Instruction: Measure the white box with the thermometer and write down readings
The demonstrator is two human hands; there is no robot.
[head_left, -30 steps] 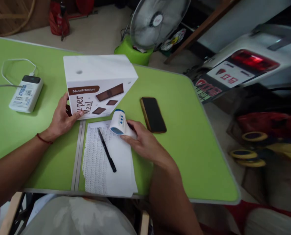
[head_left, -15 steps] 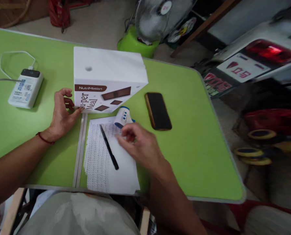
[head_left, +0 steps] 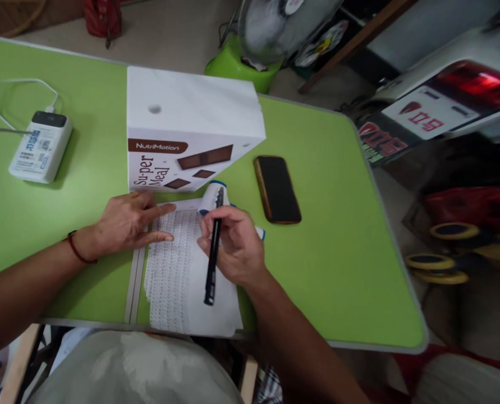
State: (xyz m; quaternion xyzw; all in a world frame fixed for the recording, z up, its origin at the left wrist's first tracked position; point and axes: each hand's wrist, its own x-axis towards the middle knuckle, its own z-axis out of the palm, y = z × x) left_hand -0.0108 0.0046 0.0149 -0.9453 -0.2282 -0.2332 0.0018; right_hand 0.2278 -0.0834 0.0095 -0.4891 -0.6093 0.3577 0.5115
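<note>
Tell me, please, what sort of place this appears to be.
Probably a room in a home or small shop, doubling as storage: a green table, a fan beyond it, and a white vehicle with a red tail light to the right.

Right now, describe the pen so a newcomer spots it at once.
On the green table, find the big white box, then the paper sheets on its near side. Over them, the right hand holds the pen. It is slim and black, unlike the broad phone lying flat to the right.
</note>
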